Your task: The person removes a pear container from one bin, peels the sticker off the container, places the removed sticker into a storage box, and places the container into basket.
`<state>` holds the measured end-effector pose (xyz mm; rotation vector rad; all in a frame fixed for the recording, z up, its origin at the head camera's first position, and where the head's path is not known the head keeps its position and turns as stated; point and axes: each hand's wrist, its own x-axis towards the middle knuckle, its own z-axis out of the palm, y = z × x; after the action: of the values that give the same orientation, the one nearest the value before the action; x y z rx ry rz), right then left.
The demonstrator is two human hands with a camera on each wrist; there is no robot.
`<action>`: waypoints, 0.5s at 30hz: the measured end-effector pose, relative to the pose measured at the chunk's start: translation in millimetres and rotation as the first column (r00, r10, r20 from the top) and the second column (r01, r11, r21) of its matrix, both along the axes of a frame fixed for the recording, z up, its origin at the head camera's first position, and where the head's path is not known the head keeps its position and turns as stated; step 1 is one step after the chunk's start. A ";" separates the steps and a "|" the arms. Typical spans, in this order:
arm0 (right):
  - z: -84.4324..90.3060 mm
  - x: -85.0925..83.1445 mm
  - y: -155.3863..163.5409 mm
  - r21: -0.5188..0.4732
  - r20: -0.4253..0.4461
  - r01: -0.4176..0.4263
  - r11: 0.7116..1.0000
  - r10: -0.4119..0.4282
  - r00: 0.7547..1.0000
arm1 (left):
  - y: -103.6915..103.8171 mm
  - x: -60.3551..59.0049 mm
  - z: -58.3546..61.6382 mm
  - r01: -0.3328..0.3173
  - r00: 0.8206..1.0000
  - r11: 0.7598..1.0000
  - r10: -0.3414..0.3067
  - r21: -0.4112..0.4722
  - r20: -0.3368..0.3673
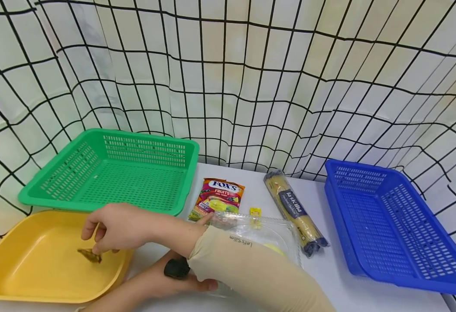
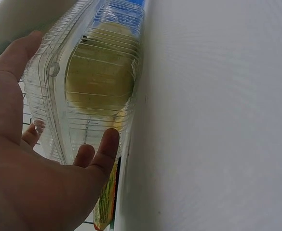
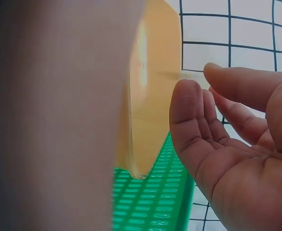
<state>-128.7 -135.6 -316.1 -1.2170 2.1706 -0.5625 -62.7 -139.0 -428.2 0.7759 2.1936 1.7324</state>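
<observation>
brown scrap (image 1: 90,255): small dark-brown piece lying in the yellow tray (image 1: 25,277), right below my right grip's fingertips; I can't tell if they touch it.
right grip (image 1: 111,226): crossed over to my left side, hovering over the tray. The wrist view shows the fingers (image 3: 194,120) relaxed, loosely bent, palm empty.
clear box (image 1: 278,236): lidded see-through plastic box on the bench (image 1: 337,277), under my right forearm.
box contents: one pale yellow-green round thing (image 2: 100,79); can't tell what it is.
left grip (image 2: 30,159): laid flat against the box, fingers (image 2: 107,144) straight on its ribbed wall, thumb at the far edge. It steadies the box, no pinch that I can see.
risk 1: my arms are crossed, so I judge the right forearm could knock the box or lever it out from under the flat left grip.
risk 2: the box is slick and only pressed; I judge it could slide on the bench.
green basket (image 1: 134,182): beyond the right grip, nothing in it that I can see.
blue basket (image 1: 388,225): well off past the box, likewise.
loose on bench: candy bag (image 1: 218,198) and tiny yellow sweet (image 1: 255,211) just beyond the box, pasta pack (image 1: 294,212) between box and blue basket.
</observation>
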 end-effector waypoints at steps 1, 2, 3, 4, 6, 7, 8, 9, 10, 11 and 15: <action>-0.4 -0.3 -0.1 0.002 -0.004 0.000 1.000 0.000 1.000 | 0.1 -0.2 -0.2 0.000 1.000 1.000 0.000 0.001 -0.003; -0.7 -0.7 -0.2 0.006 -0.007 0.000 1.000 0.000 1.000 | 0.1 -0.4 -0.4 0.002 1.000 1.000 -0.002 0.002 -0.005; -0.9 -0.9 -0.3 0.010 -0.014 -0.003 1.000 0.003 1.000 | 0.1 -0.6 -0.7 0.004 1.000 1.000 -0.004 0.001 -0.011; -1.0 -1.0 -0.4 0.015 -0.020 -0.004 1.000 0.005 1.000 | 0.0 -0.7 -1.0 0.005 1.000 1.000 -0.005 0.001 -0.014; -0.7 -1.1 0.2 0.019 -0.033 -0.009 1.000 0.009 0.999 | -0.3 -0.9 -1.6 0.009 1.000 1.000 -0.009 0.002 -0.020; -0.7 -0.9 0.5 0.020 -0.034 -0.008 1.000 0.009 0.999 | -0.3 -1.0 -1.7 0.010 1.000 1.000 -0.010 0.002 -0.025; -0.5 -0.9 0.8 0.020 -0.033 -0.006 1.000 0.007 0.999 | -0.2 -1.0 -1.7 0.011 1.000 1.000 -0.011 0.004 -0.028; -0.5 -0.6 1.0 0.020 -0.032 -0.003 1.000 0.004 0.999 | 0.0 -1.0 -1.6 0.011 0.999 1.000 -0.011 0.005 -0.031; -0.4 -0.6 1.2 0.019 -0.033 -0.003 1.000 0.004 0.999 | 0.4 -1.0 -1.5 0.008 0.999 1.000 -0.008 0.005 -0.035; -0.2 -0.3 1.3 0.018 -0.036 -0.001 1.000 0.002 0.999 | 0.7 -1.0 -1.2 0.008 0.999 1.000 -0.008 0.007 -0.034; 1.1 0.3 1.2 0.022 -0.057 -0.006 1.000 0.007 0.998 | 1.2 -0.3 0.1 0.005 1.000 1.000 -0.005 0.012 -0.030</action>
<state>-128.4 -134.4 -315.0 -1.2424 2.2134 -0.5060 -62.9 -137.9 -428.0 0.8148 2.2006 1.7442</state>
